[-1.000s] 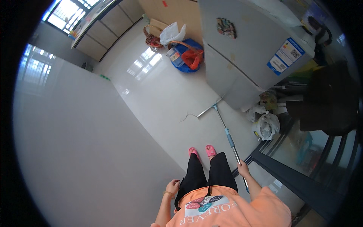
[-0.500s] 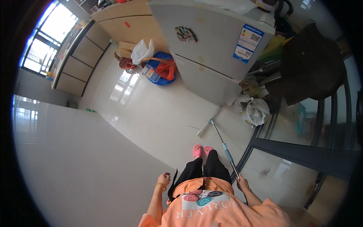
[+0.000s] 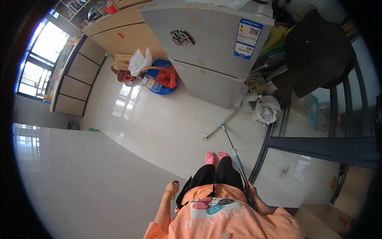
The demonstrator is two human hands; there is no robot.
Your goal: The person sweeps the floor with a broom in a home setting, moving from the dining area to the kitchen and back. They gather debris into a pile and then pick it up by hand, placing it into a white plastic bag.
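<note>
I stand on a glossy white tiled floor in pink slippers (image 3: 215, 157), black trousers and an orange shirt. My right hand (image 3: 251, 190) grips the metal handle of a flat mop frame (image 3: 232, 147), whose thin crossbar head (image 3: 218, 127) rests on the floor ahead of my feet. My left hand (image 3: 172, 187) hangs at my side beside a white wall, fingers loosely curled and holding nothing, with a band on the wrist.
A grey two-door fridge (image 3: 211, 47) stands ahead. Left of it lie a blue bag (image 3: 159, 81), a white plastic bag (image 3: 138, 61) and a basket (image 3: 123, 73). A white bag (image 3: 264, 108) sits by the fridge's right corner. A dark-framed glass door (image 3: 318, 139) is on my right.
The view has tilted and swung so the fridge and bags sit nearer the middle. The mop head has shifted slightly on the floor; both hands keep their places.
</note>
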